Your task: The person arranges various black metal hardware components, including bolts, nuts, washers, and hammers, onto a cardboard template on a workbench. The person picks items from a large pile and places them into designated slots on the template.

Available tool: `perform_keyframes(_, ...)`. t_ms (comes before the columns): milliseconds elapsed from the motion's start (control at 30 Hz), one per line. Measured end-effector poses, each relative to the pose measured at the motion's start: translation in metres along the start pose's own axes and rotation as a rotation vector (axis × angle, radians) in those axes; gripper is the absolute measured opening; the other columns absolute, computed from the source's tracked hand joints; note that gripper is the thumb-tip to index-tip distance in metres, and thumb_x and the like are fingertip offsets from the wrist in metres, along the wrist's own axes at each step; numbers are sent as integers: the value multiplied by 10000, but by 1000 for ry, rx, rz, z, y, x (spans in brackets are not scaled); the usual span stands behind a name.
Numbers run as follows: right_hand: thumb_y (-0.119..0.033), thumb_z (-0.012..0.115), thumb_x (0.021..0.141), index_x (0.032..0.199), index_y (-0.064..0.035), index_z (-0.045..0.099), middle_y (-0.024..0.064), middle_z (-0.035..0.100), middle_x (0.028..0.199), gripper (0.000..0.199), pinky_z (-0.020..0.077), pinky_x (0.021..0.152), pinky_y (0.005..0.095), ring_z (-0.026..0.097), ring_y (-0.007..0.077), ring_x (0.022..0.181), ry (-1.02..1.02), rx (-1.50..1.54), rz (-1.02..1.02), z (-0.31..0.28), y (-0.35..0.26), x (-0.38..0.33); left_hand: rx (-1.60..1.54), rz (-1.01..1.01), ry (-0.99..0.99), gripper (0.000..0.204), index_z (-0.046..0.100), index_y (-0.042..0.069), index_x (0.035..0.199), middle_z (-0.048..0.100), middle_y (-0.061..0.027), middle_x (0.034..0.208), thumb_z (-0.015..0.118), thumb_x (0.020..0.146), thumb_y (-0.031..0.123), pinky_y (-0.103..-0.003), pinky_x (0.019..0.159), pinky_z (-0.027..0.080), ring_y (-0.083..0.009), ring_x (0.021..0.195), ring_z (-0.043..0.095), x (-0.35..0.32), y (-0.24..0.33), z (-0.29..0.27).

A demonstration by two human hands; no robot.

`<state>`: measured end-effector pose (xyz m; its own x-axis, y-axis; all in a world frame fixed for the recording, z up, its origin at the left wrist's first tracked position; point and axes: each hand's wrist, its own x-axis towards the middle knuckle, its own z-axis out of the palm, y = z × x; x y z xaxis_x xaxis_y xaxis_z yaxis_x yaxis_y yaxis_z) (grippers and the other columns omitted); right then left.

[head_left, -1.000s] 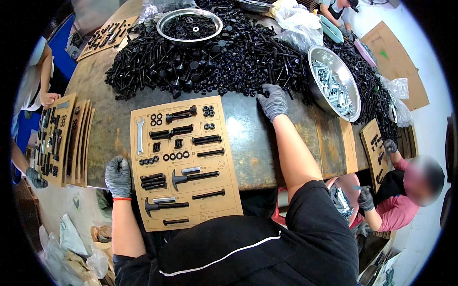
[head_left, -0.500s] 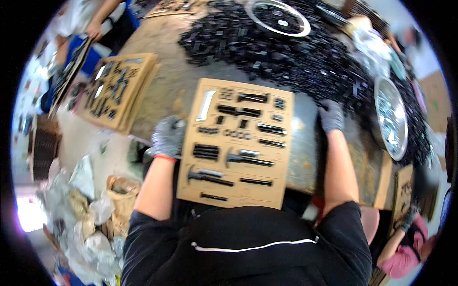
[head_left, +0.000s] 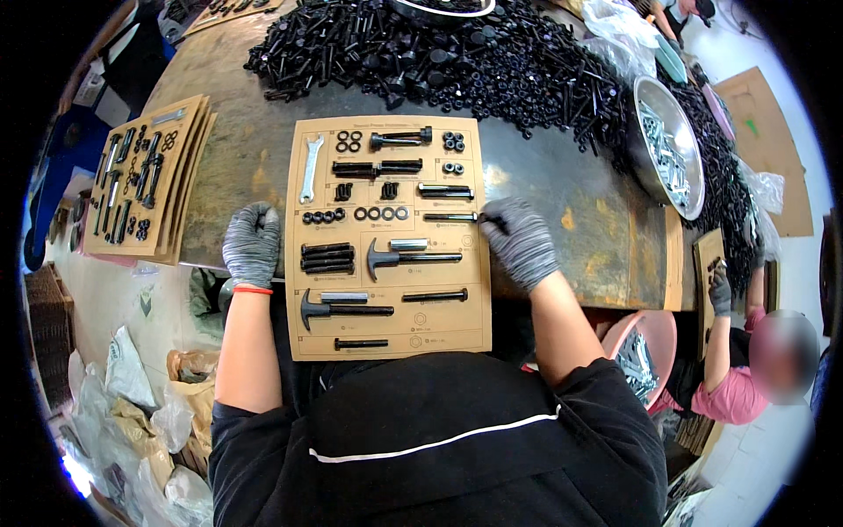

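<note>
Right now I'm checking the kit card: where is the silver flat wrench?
In the head view, the silver wrench lies in the cardboard card's upper left corner, beside the black washers, above the left hand.

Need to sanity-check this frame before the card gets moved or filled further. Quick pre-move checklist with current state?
1. Left hand on the left edge of the cardboard card: ok, gloved fingers rest on it.
2. Right hand at the card's right edge: ok, touching near a thin bolt.
3. Card supported: not ok, its near end overhangs the table edge.
4. Parts seated in their outlines: cannot tell; the wrench and two hammer-shaped bolts look aligned.
5. All slots filled: cannot tell, some lower spots look bare.
6. Loose bolt pile clear of the card: ok, a gap shows.
</note>
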<state>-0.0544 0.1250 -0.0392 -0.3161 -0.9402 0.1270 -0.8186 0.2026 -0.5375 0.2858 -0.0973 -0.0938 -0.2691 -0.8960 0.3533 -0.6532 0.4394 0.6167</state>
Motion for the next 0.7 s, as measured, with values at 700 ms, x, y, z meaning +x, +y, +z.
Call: perform_keyframes(700, -118, 638, 840, 979, -55, 630, 151, 616, 954, 153, 500, 823, 411, 602, 332, 897, -17, -71, 140, 19, -38, -54, 93, 5, -60, 211, 667, 46, 988, 672, -126, 935, 673, 865, 217, -333, 801, 496, -249, 860, 636, -2, -17, 1)
